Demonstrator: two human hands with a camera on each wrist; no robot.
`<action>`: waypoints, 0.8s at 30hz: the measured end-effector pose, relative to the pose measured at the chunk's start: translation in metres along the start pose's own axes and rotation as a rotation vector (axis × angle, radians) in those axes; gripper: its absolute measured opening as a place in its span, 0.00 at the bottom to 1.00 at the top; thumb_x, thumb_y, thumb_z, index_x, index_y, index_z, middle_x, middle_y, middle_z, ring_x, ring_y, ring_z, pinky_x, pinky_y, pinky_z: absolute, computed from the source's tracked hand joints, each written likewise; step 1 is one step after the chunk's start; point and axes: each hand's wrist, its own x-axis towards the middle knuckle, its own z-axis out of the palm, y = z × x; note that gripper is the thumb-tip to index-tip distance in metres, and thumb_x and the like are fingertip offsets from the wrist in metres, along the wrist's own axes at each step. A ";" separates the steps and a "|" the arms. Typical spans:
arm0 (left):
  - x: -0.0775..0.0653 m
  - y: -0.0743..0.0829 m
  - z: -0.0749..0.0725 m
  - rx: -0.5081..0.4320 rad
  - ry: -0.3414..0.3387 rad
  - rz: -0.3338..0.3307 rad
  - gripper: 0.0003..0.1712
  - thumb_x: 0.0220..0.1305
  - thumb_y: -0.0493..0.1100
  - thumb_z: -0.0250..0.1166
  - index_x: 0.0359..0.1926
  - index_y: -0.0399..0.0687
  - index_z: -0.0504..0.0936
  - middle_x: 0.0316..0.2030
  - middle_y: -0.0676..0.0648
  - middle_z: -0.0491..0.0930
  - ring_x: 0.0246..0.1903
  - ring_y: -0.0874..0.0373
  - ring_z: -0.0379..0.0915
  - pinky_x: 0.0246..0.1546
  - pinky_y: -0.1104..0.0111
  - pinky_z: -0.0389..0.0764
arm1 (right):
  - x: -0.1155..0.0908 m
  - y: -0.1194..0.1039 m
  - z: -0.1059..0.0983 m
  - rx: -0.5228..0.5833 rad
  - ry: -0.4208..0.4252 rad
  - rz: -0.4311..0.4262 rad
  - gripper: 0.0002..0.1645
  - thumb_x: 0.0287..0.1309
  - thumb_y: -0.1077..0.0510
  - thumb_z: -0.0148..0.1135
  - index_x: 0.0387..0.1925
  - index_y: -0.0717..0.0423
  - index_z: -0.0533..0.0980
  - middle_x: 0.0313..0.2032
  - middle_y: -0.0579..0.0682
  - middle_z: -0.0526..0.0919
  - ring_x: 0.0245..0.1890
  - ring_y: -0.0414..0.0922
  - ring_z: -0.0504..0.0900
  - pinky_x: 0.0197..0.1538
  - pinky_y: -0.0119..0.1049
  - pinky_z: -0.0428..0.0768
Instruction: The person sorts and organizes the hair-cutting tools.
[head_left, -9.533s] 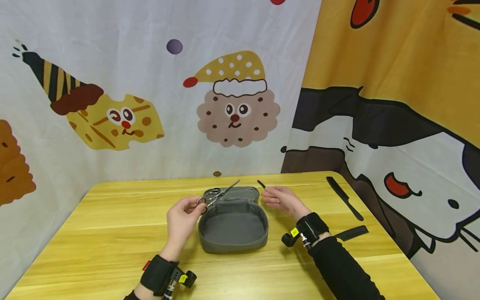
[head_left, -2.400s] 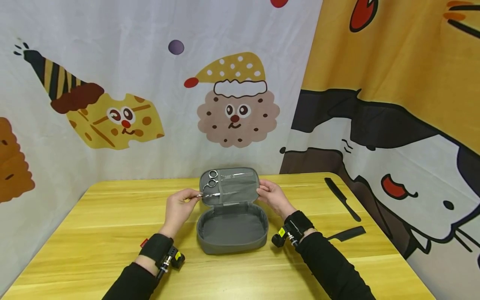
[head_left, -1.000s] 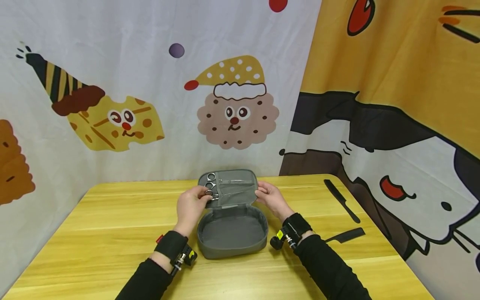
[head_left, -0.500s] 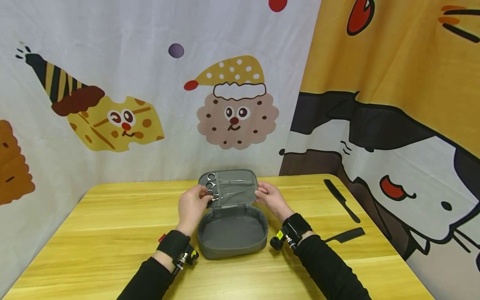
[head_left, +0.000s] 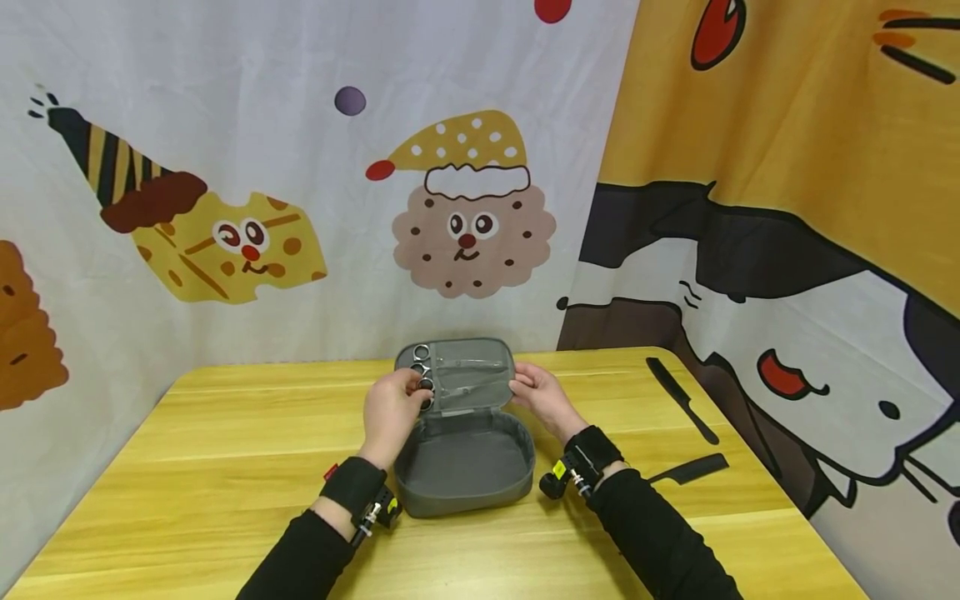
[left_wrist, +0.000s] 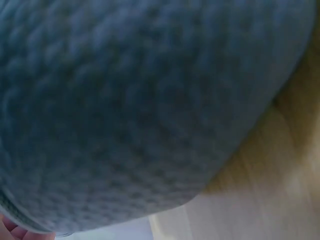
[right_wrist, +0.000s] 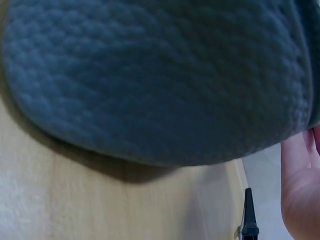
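Observation:
A grey zip case [head_left: 465,493] lies unzipped, its lid [head_left: 480,385] tilted up at the back. Clear pockets in the lid hold scissors [head_left: 422,352], finger rings poking out at the left. Down at the lid's lower left, my left hand [head_left: 390,417] pinches the ring handles of another pair of scissors [head_left: 427,404], whose blades lie inside the pocket. My right hand [head_left: 546,402] grips the lid's right edge between thumb and fingers. In both wrist views the case's textured side [left_wrist: 150,110] fills most of the picture; the right palm [right_wrist: 302,195] shows at the edge.
Two black combs, a long one [head_left: 678,392] and a wider one [head_left: 696,470], lie at the right of the wooden table [head_left: 225,467]. A printed curtain [head_left: 285,333] hangs behind the table's far edge.
Earlier my left hand held scissors above the case, lid lower. Since then the lid has been raised, and the scissors have slid rightward into the pocket. My right hand has moved onto the lid's edge.

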 end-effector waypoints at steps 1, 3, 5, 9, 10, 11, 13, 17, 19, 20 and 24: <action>0.000 0.000 0.000 0.000 -0.004 -0.004 0.11 0.49 0.35 0.78 0.35 0.39 0.87 0.27 0.45 0.84 0.28 0.50 0.82 0.30 0.56 0.80 | 0.000 0.000 0.000 0.000 0.000 0.002 0.23 0.69 0.71 0.53 0.64 0.67 0.70 0.53 0.61 0.81 0.45 0.42 0.84 0.51 0.40 0.81; 0.000 0.000 0.001 -0.004 -0.010 -0.011 0.11 0.49 0.35 0.78 0.35 0.38 0.87 0.28 0.44 0.85 0.29 0.50 0.82 0.31 0.56 0.80 | -0.001 0.000 0.000 -0.002 0.001 0.003 0.23 0.69 0.71 0.53 0.64 0.67 0.70 0.53 0.61 0.81 0.45 0.42 0.84 0.51 0.40 0.81; -0.001 0.000 0.001 -0.007 -0.015 -0.018 0.11 0.50 0.35 0.78 0.36 0.38 0.87 0.28 0.44 0.85 0.29 0.50 0.82 0.31 0.56 0.80 | -0.001 0.000 0.000 -0.001 0.001 0.003 0.24 0.69 0.71 0.53 0.65 0.68 0.70 0.53 0.61 0.82 0.45 0.42 0.84 0.51 0.40 0.81; -0.001 0.000 0.000 -0.020 -0.025 -0.026 0.11 0.51 0.34 0.76 0.36 0.37 0.86 0.30 0.42 0.85 0.28 0.51 0.82 0.30 0.57 0.81 | -0.001 0.001 0.000 0.006 -0.001 0.007 0.24 0.69 0.71 0.53 0.65 0.68 0.69 0.53 0.60 0.81 0.45 0.41 0.83 0.52 0.40 0.81; -0.001 0.000 0.000 -0.022 -0.026 -0.024 0.11 0.51 0.33 0.76 0.37 0.37 0.86 0.30 0.42 0.85 0.28 0.51 0.82 0.30 0.57 0.81 | -0.001 0.001 0.000 0.003 -0.005 0.006 0.24 0.69 0.71 0.53 0.65 0.68 0.69 0.54 0.61 0.81 0.45 0.41 0.83 0.53 0.41 0.80; -0.001 0.000 0.000 -0.027 -0.027 -0.020 0.11 0.51 0.33 0.76 0.37 0.36 0.86 0.30 0.42 0.85 0.27 0.51 0.82 0.30 0.57 0.81 | -0.001 0.001 0.000 0.003 -0.005 0.007 0.24 0.69 0.71 0.53 0.65 0.68 0.69 0.53 0.61 0.81 0.45 0.41 0.83 0.54 0.42 0.80; -0.002 0.000 0.000 -0.033 -0.027 -0.013 0.10 0.51 0.32 0.75 0.37 0.36 0.86 0.30 0.41 0.85 0.27 0.51 0.81 0.29 0.57 0.80 | -0.001 0.001 -0.001 0.001 -0.010 0.005 0.24 0.69 0.70 0.53 0.65 0.68 0.69 0.53 0.61 0.81 0.45 0.41 0.84 0.55 0.43 0.80; -0.002 -0.001 0.000 -0.037 -0.023 0.004 0.10 0.52 0.31 0.74 0.37 0.35 0.86 0.30 0.41 0.85 0.27 0.51 0.81 0.29 0.57 0.79 | -0.002 0.001 -0.001 0.003 -0.016 -0.001 0.24 0.70 0.70 0.53 0.65 0.68 0.69 0.53 0.61 0.81 0.44 0.41 0.84 0.54 0.43 0.80; -0.002 -0.002 -0.001 -0.039 -0.022 0.010 0.09 0.52 0.31 0.74 0.37 0.35 0.87 0.30 0.41 0.85 0.27 0.50 0.81 0.29 0.57 0.80 | -0.002 0.001 -0.001 0.003 -0.017 -0.003 0.24 0.70 0.70 0.53 0.65 0.68 0.69 0.53 0.61 0.81 0.44 0.40 0.84 0.54 0.42 0.80; -0.002 -0.002 -0.001 -0.040 -0.023 0.011 0.09 0.53 0.31 0.74 0.37 0.34 0.87 0.30 0.41 0.85 0.28 0.50 0.81 0.30 0.56 0.80 | -0.001 0.001 -0.001 0.005 -0.016 -0.002 0.24 0.70 0.70 0.53 0.65 0.68 0.69 0.53 0.61 0.81 0.44 0.40 0.84 0.53 0.42 0.80; -0.002 -0.004 -0.002 -0.057 -0.044 0.004 0.09 0.54 0.30 0.72 0.38 0.34 0.87 0.31 0.40 0.85 0.29 0.49 0.82 0.32 0.56 0.81 | -0.001 0.002 -0.001 0.004 -0.009 -0.001 0.23 0.70 0.70 0.53 0.65 0.68 0.70 0.54 0.61 0.81 0.45 0.41 0.84 0.52 0.41 0.81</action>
